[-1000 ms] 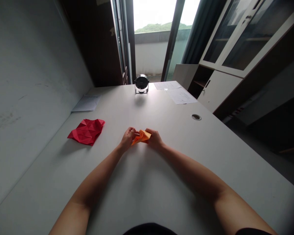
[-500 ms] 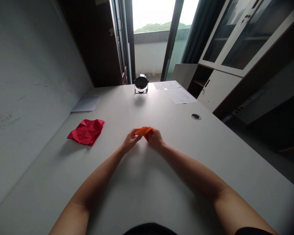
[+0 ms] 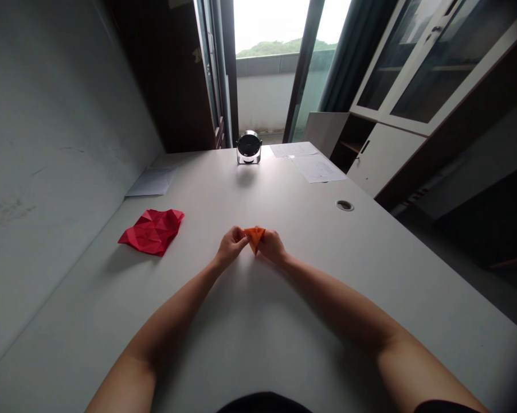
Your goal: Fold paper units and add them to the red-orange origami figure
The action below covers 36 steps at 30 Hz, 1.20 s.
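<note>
A small folded piece of orange paper (image 3: 255, 238) is held between my two hands over the middle of the table, one point of it hanging downward. My left hand (image 3: 231, 243) pinches its left corner between thumb and fingers. On the other side, my right hand (image 3: 273, 246) is closed on the right edge, and part of its fingers is hidden behind the paper. Off to the left lies a creased sheet of red paper (image 3: 153, 232), touched by neither hand.
The white table (image 3: 293, 321) meets a wall on the left. A round black device on a metal stand (image 3: 249, 147) stands at the far edge. Printed sheets (image 3: 318, 168) lie at the back right, another paper (image 3: 151, 181) at the back left. A cable hole (image 3: 344, 205) is at right.
The orange paper has turned in my hands: earlier it spread flatter to the left, and now it shows a downward-pointing triangle. Both hands keep nearly the same place.
</note>
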Each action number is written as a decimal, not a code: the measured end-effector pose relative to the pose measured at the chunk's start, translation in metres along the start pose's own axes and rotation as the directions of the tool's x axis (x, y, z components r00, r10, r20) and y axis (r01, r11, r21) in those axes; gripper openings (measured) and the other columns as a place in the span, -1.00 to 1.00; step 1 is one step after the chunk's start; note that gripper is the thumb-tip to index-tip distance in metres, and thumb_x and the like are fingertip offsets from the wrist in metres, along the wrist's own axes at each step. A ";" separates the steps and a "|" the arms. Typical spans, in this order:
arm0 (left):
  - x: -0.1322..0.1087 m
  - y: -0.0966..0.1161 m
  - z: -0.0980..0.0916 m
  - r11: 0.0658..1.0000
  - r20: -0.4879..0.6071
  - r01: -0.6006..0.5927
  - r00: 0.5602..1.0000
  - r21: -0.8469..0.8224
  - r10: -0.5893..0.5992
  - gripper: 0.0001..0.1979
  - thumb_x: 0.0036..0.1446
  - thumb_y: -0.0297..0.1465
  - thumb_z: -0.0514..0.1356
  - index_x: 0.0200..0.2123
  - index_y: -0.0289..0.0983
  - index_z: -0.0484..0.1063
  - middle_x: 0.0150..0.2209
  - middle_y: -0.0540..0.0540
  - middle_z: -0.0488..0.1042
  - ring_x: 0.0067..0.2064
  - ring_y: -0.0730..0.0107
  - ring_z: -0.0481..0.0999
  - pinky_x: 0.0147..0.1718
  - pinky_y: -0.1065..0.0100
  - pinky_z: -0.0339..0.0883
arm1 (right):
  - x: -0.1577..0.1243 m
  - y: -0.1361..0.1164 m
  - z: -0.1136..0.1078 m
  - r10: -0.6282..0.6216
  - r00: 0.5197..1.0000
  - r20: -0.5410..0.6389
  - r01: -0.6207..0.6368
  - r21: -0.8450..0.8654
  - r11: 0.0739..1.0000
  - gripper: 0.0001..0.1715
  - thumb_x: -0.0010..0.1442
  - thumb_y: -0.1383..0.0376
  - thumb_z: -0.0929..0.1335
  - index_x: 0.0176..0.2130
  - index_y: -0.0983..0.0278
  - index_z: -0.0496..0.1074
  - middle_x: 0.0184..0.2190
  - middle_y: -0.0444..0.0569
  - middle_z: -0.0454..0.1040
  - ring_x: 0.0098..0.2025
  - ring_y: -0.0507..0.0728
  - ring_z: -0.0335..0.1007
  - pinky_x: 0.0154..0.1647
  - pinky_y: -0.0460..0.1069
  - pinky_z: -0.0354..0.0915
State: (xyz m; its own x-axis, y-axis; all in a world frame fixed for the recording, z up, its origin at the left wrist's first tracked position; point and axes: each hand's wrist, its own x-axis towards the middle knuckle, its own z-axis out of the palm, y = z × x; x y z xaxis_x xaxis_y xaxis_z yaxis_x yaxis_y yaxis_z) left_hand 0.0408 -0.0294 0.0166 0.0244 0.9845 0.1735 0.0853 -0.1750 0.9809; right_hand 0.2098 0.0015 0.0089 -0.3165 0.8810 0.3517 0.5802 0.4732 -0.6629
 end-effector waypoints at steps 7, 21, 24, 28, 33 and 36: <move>-0.013 0.018 0.008 0.933 -0.139 -0.189 0.961 0.306 0.240 -0.81 0.17 -0.30 0.22 -0.43 -0.21 0.29 -0.44 0.01 0.33 -0.39 0.41 0.30 -0.34 0.37 0.21 | 0.000 -0.003 0.000 0.019 1.000 -0.022 -0.020 -0.046 0.999 -0.70 0.23 0.21 0.31 -0.51 0.24 0.37 -0.58 -0.11 0.47 -0.54 0.03 0.31 -0.45 -0.09 0.06; -0.024 0.028 0.007 0.722 -0.004 -0.333 0.907 0.607 0.422 -0.74 0.27 -0.22 0.18 -0.03 -0.15 0.49 -0.19 -0.18 0.46 -0.22 0.23 0.42 -0.21 0.30 0.25 | -0.006 -0.020 -0.007 -0.025 0.999 -0.034 0.014 -0.289 0.957 -0.85 0.23 0.24 0.32 -0.38 0.23 0.40 -0.45 -0.07 0.52 -0.45 0.07 0.32 -0.41 -0.05 -0.04; -0.023 0.023 0.005 0.676 0.044 -0.382 0.887 0.630 0.460 -0.72 0.29 -0.24 0.16 0.01 -0.13 0.51 -0.21 -0.18 0.47 -0.21 0.21 0.44 -0.18 0.28 0.29 | -0.007 -0.020 -0.006 -0.021 0.999 -0.042 0.008 -0.290 0.957 -0.86 0.23 0.26 0.32 -0.37 0.23 0.41 -0.44 -0.07 0.52 -0.44 0.07 0.35 -0.41 -0.05 -0.03; -0.021 0.015 0.006 0.632 0.109 -0.450 0.858 0.631 0.502 -0.72 0.30 -0.27 0.15 0.03 -0.08 0.53 -0.16 -0.17 0.47 -0.14 0.22 0.44 -0.12 0.25 0.35 | -0.007 -0.018 -0.004 -0.035 0.998 -0.057 0.017 -0.278 0.960 -0.86 0.24 0.27 0.32 -0.37 0.22 0.41 -0.46 -0.06 0.52 -0.44 0.07 0.35 -0.42 -0.06 -0.02; -0.019 0.014 0.006 0.588 0.132 -0.491 0.827 0.643 0.546 -0.74 0.29 -0.33 0.18 0.00 -0.02 0.56 0.04 -0.17 0.44 0.11 0.12 0.38 0.10 0.10 0.31 | -0.007 -0.016 -0.002 -0.034 0.998 -0.059 0.018 -0.266 0.964 -0.88 0.20 0.32 0.30 -0.38 0.22 0.42 -0.49 -0.08 0.50 -0.47 0.08 0.33 -0.43 -0.06 -0.01; -0.017 0.015 0.006 0.589 0.149 -0.507 0.822 0.629 0.549 -0.70 0.31 -0.35 0.15 0.06 0.01 0.53 0.22 -0.13 0.36 0.29 0.07 0.26 0.28 -0.04 0.11 | -0.007 -0.016 -0.004 -0.034 0.999 -0.042 0.024 -0.236 0.971 -0.86 0.16 0.38 0.29 -0.33 0.21 0.45 -0.46 -0.08 0.53 -0.45 0.09 0.35 -0.42 -0.06 0.03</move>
State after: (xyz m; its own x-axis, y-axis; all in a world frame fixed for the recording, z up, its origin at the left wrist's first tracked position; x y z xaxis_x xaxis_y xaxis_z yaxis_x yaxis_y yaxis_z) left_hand 0.0477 -0.0484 0.0281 0.2149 0.7122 0.6683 0.6645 -0.6081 0.4344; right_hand 0.2053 -0.0123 0.0194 -0.3044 0.8636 0.4019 0.7336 0.4817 -0.4795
